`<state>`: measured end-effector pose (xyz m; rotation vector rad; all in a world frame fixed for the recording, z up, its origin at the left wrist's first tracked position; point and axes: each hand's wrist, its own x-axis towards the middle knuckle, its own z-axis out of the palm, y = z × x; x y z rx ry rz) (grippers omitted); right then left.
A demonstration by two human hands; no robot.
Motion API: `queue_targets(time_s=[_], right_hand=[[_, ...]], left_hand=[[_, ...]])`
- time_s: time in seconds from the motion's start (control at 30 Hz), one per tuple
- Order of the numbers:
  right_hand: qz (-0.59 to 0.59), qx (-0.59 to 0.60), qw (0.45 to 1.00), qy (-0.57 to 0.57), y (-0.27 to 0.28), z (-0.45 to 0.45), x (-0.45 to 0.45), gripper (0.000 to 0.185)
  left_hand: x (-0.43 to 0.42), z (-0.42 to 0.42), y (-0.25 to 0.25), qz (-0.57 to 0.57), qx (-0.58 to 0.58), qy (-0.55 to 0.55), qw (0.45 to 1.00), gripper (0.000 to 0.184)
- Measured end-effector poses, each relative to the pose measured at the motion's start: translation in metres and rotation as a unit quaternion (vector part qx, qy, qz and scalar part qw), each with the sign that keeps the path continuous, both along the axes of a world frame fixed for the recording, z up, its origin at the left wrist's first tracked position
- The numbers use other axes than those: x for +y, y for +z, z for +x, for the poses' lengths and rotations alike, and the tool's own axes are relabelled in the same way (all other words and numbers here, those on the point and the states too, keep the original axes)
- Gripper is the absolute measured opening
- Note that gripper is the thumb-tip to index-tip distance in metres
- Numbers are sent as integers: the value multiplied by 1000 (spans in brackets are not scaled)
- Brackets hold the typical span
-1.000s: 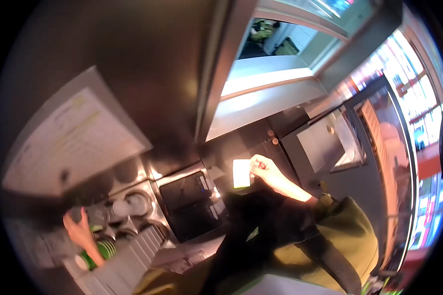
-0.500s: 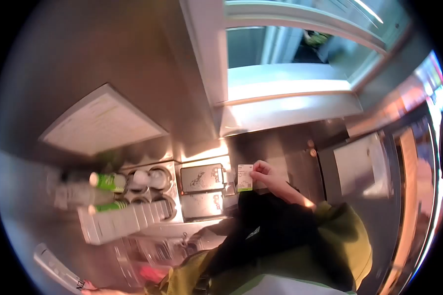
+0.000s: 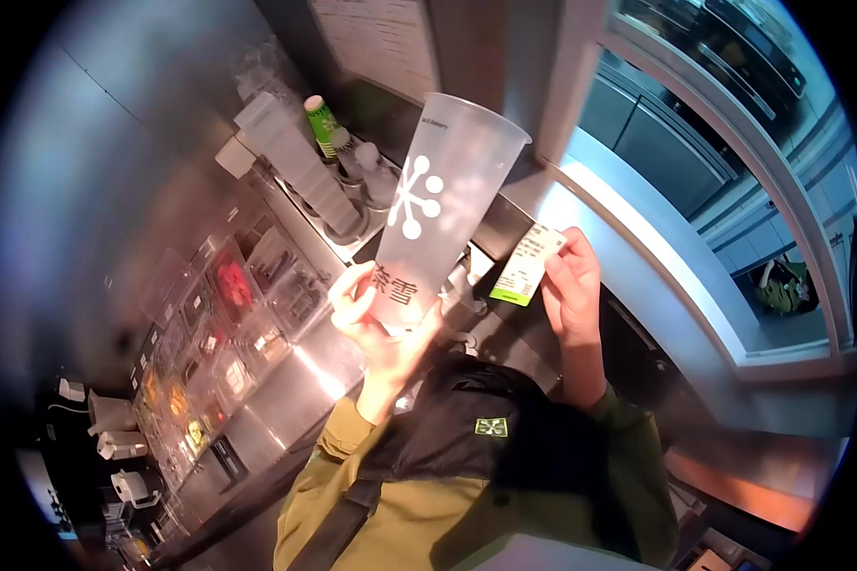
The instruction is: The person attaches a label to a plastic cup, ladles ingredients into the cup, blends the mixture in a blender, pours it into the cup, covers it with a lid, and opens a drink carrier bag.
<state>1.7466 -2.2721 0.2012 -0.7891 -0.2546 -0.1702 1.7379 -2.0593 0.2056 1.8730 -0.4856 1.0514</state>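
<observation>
A tall frosted plastic cup (image 3: pixel 457 181) with a white branching logo and dark characters is tilted in front of me, mouth upward. My left hand (image 3: pixel 383 335) is closed around its lower end. To the right of the cup, my right hand (image 3: pixel 573 285) pinches a white printed label (image 3: pixel 528 259) with a green lower edge between thumb and fingers. The label's print is too small to read. Cup and label are held apart.
Stacked clear cups (image 3: pixel 300 162) and a green paper cup (image 3: pixel 321 124) stand in a holder behind. Several ingredient containers (image 3: pixel 229 276) line the left counter. A window frame (image 3: pixel 700 314) runs along the right, and a sheet of paper (image 3: pixel 376 38) hangs on the wall.
My left hand has come up from the lower left edge, bringing the cup to the middle. My right hand still holds the label, now higher up. The camera view has turned.
</observation>
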Motion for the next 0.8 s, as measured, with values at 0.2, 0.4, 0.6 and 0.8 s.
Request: queue_targets(time_s=[0.2,0.4,0.6,0.8], right_hand=[[-72,-41,997,10,14,-61,-65,12],[-91,12,993,70,27,-106,-81,12],[-124,-16,985,121,27,-129,-54,9],[-143,-28,974,174,35,-141,-15,10]], left_hand=[[-101,-85,-23,-230,165,-80,956,67],[-149,-162,-42,-191,136,14,972,66],[-145,-208,-41,-136,81,129,979,69],[-119,-234,-32,-163,63,172,970,70]])
